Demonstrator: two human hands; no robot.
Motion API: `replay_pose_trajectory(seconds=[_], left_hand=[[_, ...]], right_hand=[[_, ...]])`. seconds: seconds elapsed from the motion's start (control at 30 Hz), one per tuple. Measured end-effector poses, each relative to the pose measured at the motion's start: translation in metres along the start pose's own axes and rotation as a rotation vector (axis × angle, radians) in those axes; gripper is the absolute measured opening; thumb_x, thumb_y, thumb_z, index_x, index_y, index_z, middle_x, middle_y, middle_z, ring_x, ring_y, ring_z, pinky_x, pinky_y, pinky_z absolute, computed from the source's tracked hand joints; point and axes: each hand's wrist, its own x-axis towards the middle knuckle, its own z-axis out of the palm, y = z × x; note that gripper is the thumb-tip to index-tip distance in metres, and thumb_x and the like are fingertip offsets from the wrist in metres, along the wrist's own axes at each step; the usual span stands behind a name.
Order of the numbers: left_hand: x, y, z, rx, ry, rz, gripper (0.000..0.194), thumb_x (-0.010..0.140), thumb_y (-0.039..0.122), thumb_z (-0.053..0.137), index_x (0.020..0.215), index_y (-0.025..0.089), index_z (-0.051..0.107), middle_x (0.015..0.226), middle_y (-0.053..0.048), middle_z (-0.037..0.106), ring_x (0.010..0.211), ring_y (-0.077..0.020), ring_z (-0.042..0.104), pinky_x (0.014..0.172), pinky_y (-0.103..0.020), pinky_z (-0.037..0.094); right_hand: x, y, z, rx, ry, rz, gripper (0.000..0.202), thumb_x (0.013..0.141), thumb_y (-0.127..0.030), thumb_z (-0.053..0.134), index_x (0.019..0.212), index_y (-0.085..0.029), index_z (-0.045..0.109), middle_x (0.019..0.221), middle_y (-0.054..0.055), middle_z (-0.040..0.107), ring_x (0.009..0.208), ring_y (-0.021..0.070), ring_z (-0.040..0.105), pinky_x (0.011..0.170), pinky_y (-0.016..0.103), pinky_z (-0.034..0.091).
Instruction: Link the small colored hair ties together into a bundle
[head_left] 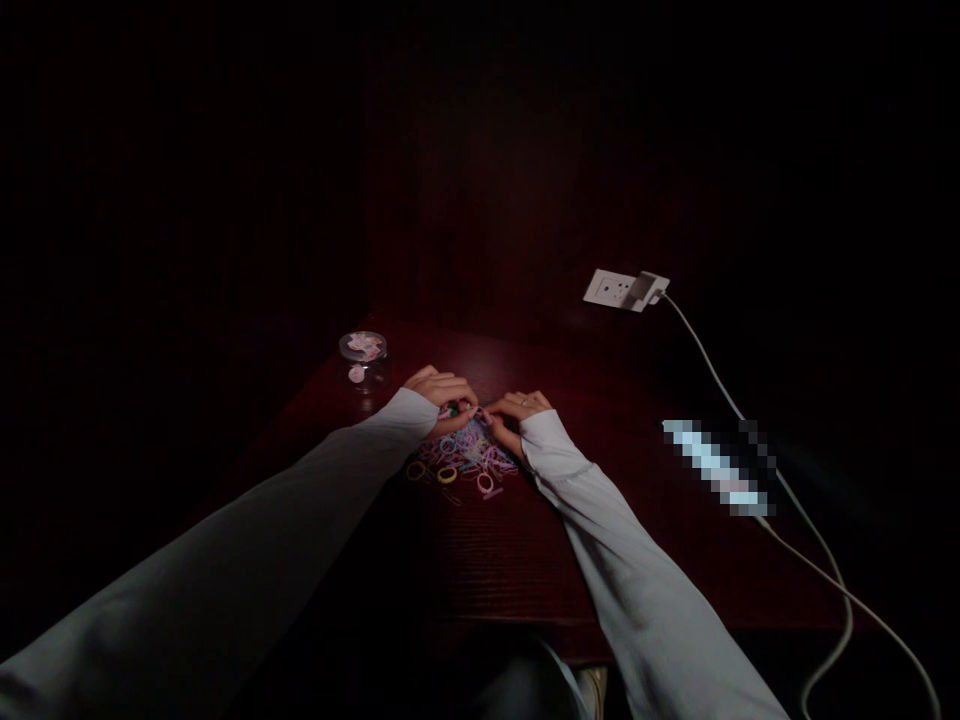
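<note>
A loose pile of small colourful hair ties (472, 445) lies on the dark red table, mostly pink, purple and pale blue. At its near edge are a yellow ring-shaped hair tie (447, 475) and a pink and white one (486, 484). My left hand (444, 390) is over the far left of the pile, its fingers bent and pinched together. My right hand (516, 412) comes in from the right, wearing a ring, with thumb and fingers also pinched. The fingertips of both hands nearly meet above the pile. What is between them is too small and dim to name.
A clear lidded jar (364, 362) with pinkish labels stands at the table's back left. On the wall, a white socket (615, 289) holds a charger (651, 290). Its white cable (709, 352) hangs down past a blurred-out, bright device (716, 468) on the table's right side.
</note>
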Motion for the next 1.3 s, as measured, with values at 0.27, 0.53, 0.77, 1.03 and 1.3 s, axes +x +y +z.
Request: replay_pose_trajectory(seconds=[0.27,0.53,0.77,1.03,1.3], left_hand=[[0.000,0.000,0.003,0.003,0.022,0.004,0.017,0.093,0.033,0.058,0.089,0.023,0.071,0.078,0.002,0.071,0.078,-0.0146,0.062,0.080,-0.032,0.035],[-0.001,0.001,0.000,-0.008,0.025,0.036,0.015,0.093,0.031,0.058,0.090,0.024,0.071,0.077,0.003,0.070,0.077,-0.0135,0.062,0.080,-0.031,0.036],[0.000,-0.005,0.009,0.019,0.028,0.011,0.006,0.084,0.027,0.065,0.081,0.023,0.066,0.073,0.004,0.066,0.072,-0.0136,0.058,0.078,-0.031,0.035],[0.002,0.006,-0.003,0.075,0.000,-0.031,0.006,0.080,0.023,0.063,0.075,0.021,0.059,0.071,0.004,0.063,0.072,-0.0144,0.057,0.076,-0.032,0.033],[0.000,0.005,-0.007,0.086,0.079,-0.051,0.009,0.079,0.022,0.061,0.073,0.021,0.054,0.068,0.005,0.061,0.068,-0.0145,0.054,0.075,-0.032,0.033]], right_hand=[[0.000,-0.001,0.000,-0.014,0.003,-0.007,0.022,0.102,-0.036,0.058,0.099,-0.025,0.077,0.082,0.001,0.073,0.081,0.0183,0.062,0.082,0.034,0.033],[0.000,0.000,0.000,-0.043,-0.001,0.000,0.021,0.101,-0.035,0.058,0.098,-0.026,0.077,0.081,0.001,0.073,0.082,0.0186,0.063,0.082,0.034,0.033],[0.001,0.000,0.000,-0.056,0.010,0.020,0.017,0.096,-0.031,0.063,0.088,-0.025,0.076,0.077,0.000,0.071,0.079,0.0181,0.061,0.081,0.034,0.031],[0.004,-0.003,0.001,-0.045,-0.001,0.003,0.012,0.088,-0.023,0.064,0.077,-0.023,0.069,0.074,-0.001,0.068,0.077,0.0173,0.061,0.080,0.034,0.030],[0.005,-0.001,-0.005,-0.078,0.020,0.048,0.012,0.085,-0.022,0.061,0.073,-0.023,0.063,0.074,0.000,0.068,0.077,0.0182,0.059,0.078,0.034,0.030]])
